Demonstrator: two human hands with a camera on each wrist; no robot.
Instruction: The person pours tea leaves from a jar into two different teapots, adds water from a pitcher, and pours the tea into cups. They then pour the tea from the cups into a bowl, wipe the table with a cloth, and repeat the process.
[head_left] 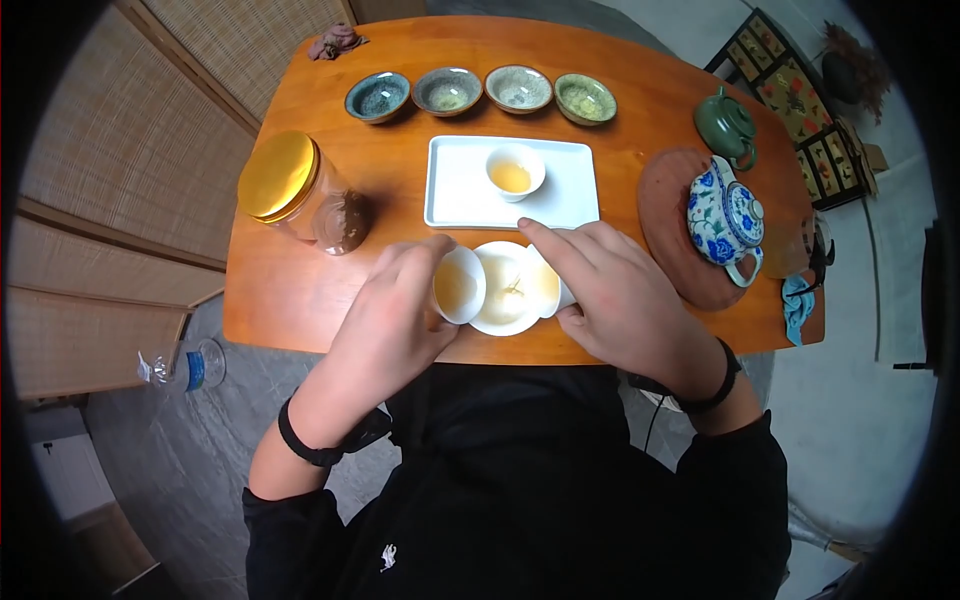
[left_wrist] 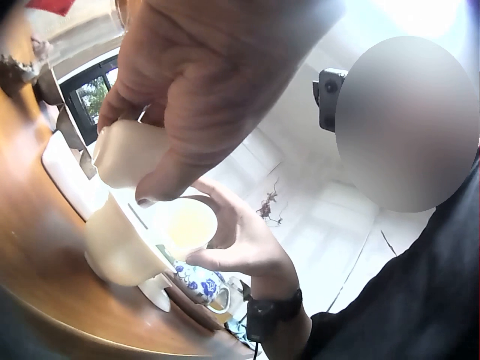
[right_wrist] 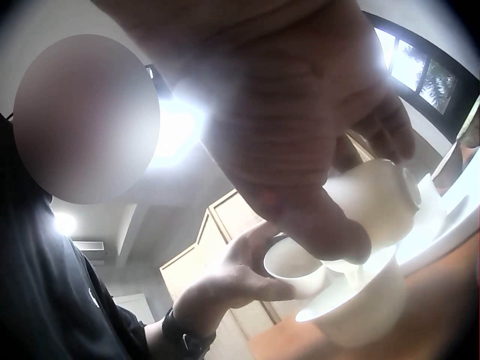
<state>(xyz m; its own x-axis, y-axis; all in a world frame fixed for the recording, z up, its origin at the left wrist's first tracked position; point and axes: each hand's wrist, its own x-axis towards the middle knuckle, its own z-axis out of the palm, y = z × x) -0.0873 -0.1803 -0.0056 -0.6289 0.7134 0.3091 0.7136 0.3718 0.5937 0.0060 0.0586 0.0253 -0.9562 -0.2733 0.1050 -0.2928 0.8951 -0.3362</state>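
Observation:
Tilted toward a white bowl (head_left: 503, 328) at the table's near edge are two small white cups, one from each side. My left hand (head_left: 388, 303) grips the left cup (head_left: 461, 290), thumb and fingers around its sides, with yellowish tea inside. In my right hand (head_left: 625, 293) is the right cup (right_wrist: 379, 199), its mouth turned down over the bowl. Pale liquid shows in the bowl. Just beyond, a white rectangular tray (head_left: 455, 190) bears another white cup (head_left: 516, 174) with amber tea; my right index fingertip overlaps the tray's near edge in the head view.
Several glazed bowls (head_left: 448, 92) line the far side. A gold-lidded jar (head_left: 290, 190) stands left. On the right, a blue-and-white teapot (head_left: 722, 215) sits on a round brown board (head_left: 665, 200), with a green teapot (head_left: 726, 127) behind. Cloths (head_left: 338, 41) lie at two table edges.

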